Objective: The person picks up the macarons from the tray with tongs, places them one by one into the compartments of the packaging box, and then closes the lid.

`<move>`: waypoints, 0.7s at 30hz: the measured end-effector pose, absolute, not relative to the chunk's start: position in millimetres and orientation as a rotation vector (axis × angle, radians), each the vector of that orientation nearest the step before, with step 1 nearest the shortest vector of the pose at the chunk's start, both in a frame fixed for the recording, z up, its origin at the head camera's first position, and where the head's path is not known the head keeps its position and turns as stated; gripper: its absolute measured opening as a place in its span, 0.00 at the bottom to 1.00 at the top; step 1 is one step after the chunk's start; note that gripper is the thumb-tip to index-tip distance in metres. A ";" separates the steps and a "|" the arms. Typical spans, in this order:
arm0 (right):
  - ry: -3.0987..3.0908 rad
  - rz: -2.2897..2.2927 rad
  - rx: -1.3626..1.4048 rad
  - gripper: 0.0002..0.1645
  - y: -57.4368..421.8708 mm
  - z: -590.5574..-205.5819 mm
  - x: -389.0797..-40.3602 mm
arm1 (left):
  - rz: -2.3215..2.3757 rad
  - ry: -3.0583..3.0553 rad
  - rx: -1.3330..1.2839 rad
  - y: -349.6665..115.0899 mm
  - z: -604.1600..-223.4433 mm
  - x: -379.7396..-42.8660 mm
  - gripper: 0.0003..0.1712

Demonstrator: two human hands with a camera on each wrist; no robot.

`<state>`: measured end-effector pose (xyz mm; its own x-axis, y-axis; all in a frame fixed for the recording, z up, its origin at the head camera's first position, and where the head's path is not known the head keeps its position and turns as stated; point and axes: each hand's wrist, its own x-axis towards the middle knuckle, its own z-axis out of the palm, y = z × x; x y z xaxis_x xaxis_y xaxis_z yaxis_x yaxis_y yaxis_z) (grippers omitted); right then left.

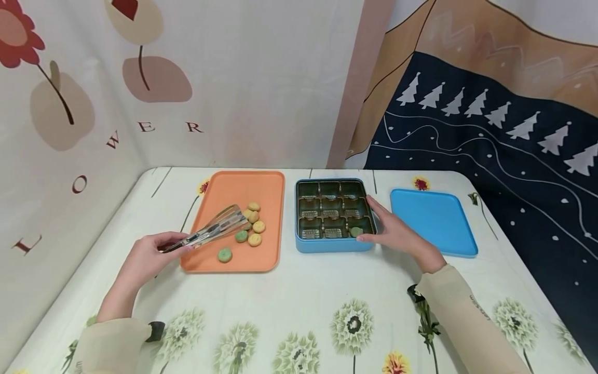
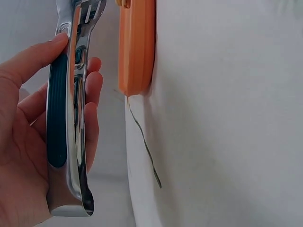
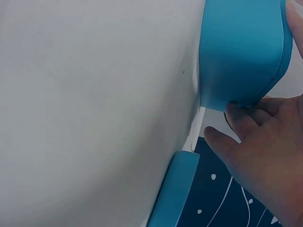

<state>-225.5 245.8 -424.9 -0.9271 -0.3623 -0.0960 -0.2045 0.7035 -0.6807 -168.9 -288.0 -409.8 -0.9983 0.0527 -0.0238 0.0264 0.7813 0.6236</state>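
My left hand (image 1: 148, 259) holds metal tongs (image 2: 61, 179) by their dark-gripped handles. Their tips overlap a cluster of small round yellow cookies (image 1: 259, 227) on the orange tray (image 1: 229, 189) in the head view. Two green cookies (image 1: 225, 254) lie on the tray too. At the right side of a blue box (image 1: 327, 245), my right hand (image 1: 396, 228) rests with fingers spread along the wall and thumb at the front corner. Inside sits a dark insert (image 1: 330, 208) divided into square compartments. One green cookie (image 1: 356, 231) is in the front right compartment.
Right of the box, a flat blue lid (image 1: 432, 221) lies on the table, partly behind my right forearm. A white flower-print cloth (image 1: 280, 296) covers the table. Printed curtains (image 1: 261, 119) hang behind and at both sides.
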 end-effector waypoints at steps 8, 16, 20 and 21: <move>2.689 -1.025 -0.456 0.67 245.7 -423.2 -223.5 | 1.014 2.896 0.031 -287.8 -411.2 -168.4 0.28; 2.688 -1.028 -0.444 0.67 245.6 -424.7 -224.0 | 0.990 2.872 0.042 -292.5 -409.7 -164.8 0.28; 2.690 -1.029 -0.444 0.67 245.6 -424.6 -224.3 | 0.980 2.854 0.052 -299.1 -409.6 -162.7 0.29; 2.691 -1.029 -0.444 0.66 245.7 -424.6 -224.4 | 0.977 2.853 0.057 -301.0 -410.0 -162.2 0.29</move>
<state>-224.4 245.7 -424.6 -0.9285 -0.3572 -0.1015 -0.1983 0.7082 -0.6776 -162.2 -301.0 -410.0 -0.9914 0.0762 -0.1062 -0.0048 0.7904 0.6125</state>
